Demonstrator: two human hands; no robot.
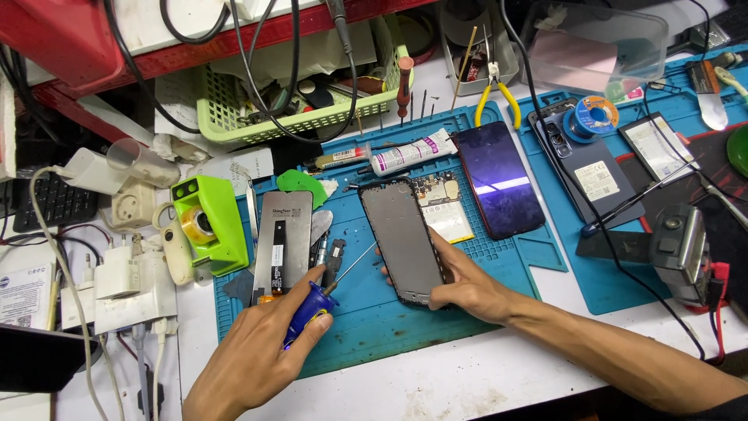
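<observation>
Left hand [257,351], nearest the camera at the counter's [436,382] front edge, is closed around a blue-handled screwdriver [312,306]; its thin shaft points up-right toward the phone frame [401,238] but the tip sits short of it, not touching. Right hand [467,288] reaches in from the right, fingers spread narrow and pinning the lower right corner of the phone frame flat on the blue work mat [389,320].

Phone frame lies mid-mat, long side running away from the camera, inner face up and looking bare, no board or battery in it. Judging by that, the strip-down is well along: the circuit board with battery [444,206] lies just beside the frame's upper right edge, and a dark phone screen [499,179] lies further right. Whether any screws remain in the frame I cannot tell.

Left of the frame: a grey metal plate [284,242] and small dark parts [333,257] near the screwdriver. At the mat's back edge, a white glue tube [413,152]. Off the mat's left edge, a green tape dispenser [209,222] and white chargers [125,288]. Back left, a green basket [296,101] full of cables. Second mat to the right holds another phone [588,175] with a solder spool [590,117] on it; yellow-handled pliers [499,90] stand behind.
</observation>
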